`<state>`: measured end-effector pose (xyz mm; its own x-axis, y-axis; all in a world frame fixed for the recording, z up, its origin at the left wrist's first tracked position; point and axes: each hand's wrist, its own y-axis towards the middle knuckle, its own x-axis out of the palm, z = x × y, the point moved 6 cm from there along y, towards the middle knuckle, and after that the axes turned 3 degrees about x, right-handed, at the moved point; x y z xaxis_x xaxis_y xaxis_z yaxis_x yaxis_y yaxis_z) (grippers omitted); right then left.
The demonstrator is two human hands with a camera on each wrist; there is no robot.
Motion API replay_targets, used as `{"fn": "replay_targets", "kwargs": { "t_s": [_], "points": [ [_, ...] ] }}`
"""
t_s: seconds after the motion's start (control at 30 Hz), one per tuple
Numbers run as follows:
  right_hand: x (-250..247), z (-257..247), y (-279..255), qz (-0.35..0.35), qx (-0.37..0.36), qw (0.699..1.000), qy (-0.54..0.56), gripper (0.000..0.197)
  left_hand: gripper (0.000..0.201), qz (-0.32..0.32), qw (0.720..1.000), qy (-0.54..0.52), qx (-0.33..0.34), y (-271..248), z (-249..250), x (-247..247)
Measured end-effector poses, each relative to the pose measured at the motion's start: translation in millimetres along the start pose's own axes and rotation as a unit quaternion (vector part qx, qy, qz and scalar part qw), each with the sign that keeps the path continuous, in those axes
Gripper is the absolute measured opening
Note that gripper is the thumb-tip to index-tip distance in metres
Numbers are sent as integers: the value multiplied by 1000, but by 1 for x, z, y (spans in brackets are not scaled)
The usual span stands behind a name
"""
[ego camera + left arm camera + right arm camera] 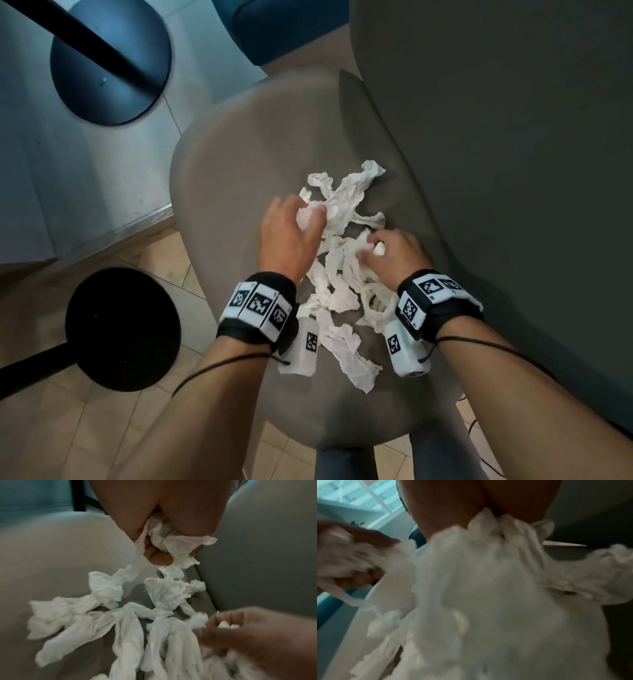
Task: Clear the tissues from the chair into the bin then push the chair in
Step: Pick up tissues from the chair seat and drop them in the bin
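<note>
Several crumpled white tissues (342, 301) lie in a loose heap on the grey chair seat (233, 164), close to the dark backrest (496, 154). My left hand (301, 222) grips a wad of tissue (171, 540) at the far side of the heap, fingers curled round it. My right hand (380, 250) grips more tissue (488, 574) at the heap's right side, white showing between its fingers (228, 625). The right wrist view is blurred and mostly filled with tissue. No bin is in view.
A black round table base (113, 61) stands on the floor at the upper left, another black round base (123, 329) at the lower left. A blue seat (287, 27) is beyond the chair. Wood-look floor (85, 428) surrounds the chair front.
</note>
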<state>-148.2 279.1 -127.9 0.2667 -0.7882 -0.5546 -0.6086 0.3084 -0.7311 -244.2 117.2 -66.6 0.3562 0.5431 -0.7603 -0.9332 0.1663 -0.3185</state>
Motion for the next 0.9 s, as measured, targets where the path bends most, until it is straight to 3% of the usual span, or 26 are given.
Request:
{"fn": "replay_targets", "kwargs": {
  "t_s": [0.07, 0.17, 0.33, 0.43, 0.5, 0.57, 0.67, 0.77, 0.9],
  "points": [
    [-3, -3, -1, 19, -2, 999, -25, 18, 13, 29, 999, -33, -14, -12, -3, -13],
    [-18, -4, -8, 67, 5, 997, 42, 18, 2, 49, 995, -75, -52, -28, -16, -23],
    [-56, -8, -33, 172, -35, 978, 108, 2, 18, 34, 977, -174, -122, -61, -25, -25],
    [-66, -8, -49, 196, -54, 968, 147, 17, 11, 49, 968, -209, -129, -80, -23, -30],
    [-68, -8, -58, 198, -54, 961, 183, 22, 7, 51, 965, -220, -134, -91, -23, -34],
    [-68, -13, -68, 193, -68, 954, 218, 22, 18, 46, 964, -220, -145, -103, -24, -34],
    [-64, -25, -79, 131, -81, 945, 288, 20, 26, 58, 954, -243, -167, -121, -31, -36],
    [-52, -28, -83, 53, -56, 943, 323, 32, 15, 69, 942, -265, -193, -141, -38, -38],
    [-42, -22, -87, 50, -12, 949, 311, 32, 7, 72, 932, -299, -190, -167, -37, -43]
  ]
}}
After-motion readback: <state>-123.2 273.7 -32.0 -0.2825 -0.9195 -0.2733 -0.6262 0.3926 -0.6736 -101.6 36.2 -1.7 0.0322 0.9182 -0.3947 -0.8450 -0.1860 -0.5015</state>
